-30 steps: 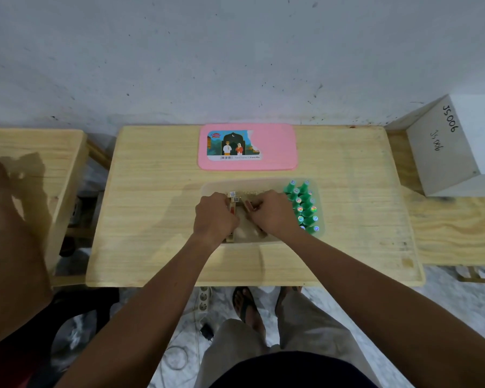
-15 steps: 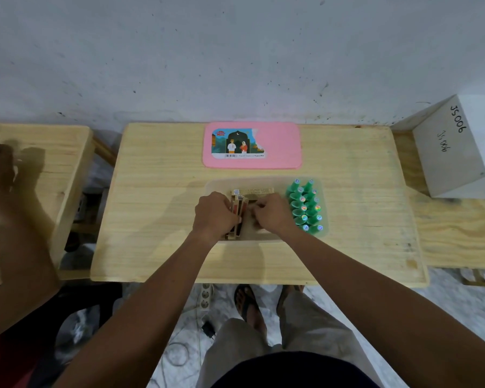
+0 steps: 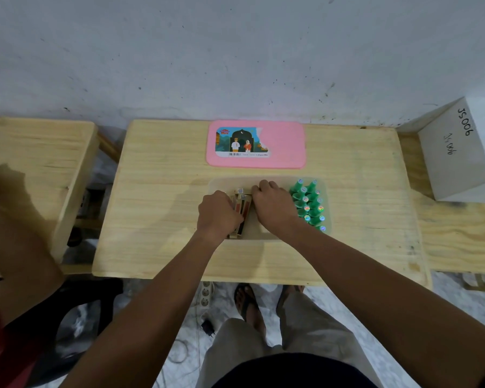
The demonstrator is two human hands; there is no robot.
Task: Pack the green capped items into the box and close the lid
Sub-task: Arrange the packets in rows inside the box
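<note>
**Green-capped bottles** (image 3: 308,204) stand upright in two close rows, caps up. They fill the end of the box (image 3: 224,182) just right of the right hand (image 3: 272,208), and the nearest caps almost touch the side of that hand. The box is a shallow translucent tub, open on top, resting flat on the wooden table (image 3: 165,205). Both hands are inside it, over its middle and left part.

Between the hands lies a stack of small cartons (image 3: 242,210), brown with red and dark faces. The stack is set on edge and runs from the person's side toward the wall. The left hand (image 3: 219,214) is curled round the near left side of the stack, knuckles up, gripping it. The right hand has its fingers bent over the far end of the same stack. It seems to pinch the stack there, though the fingertips are hidden behind the knuckles.

The pink lid (image 3: 286,144) lies flat on the table beyond the hands, apart from the box, with a printed label covering its left part. Well to the right of the grip, a white cube (image 3: 457,163) marked "JS006" sits on an adjoining wooden surface. Far left of the grip, another person's arm (image 3: 20,228) reaches over a second table (image 3: 53,152). Below the table edge, the person's sandalled feet (image 3: 248,301) and a power strip (image 3: 206,294) show on the floor.
</note>
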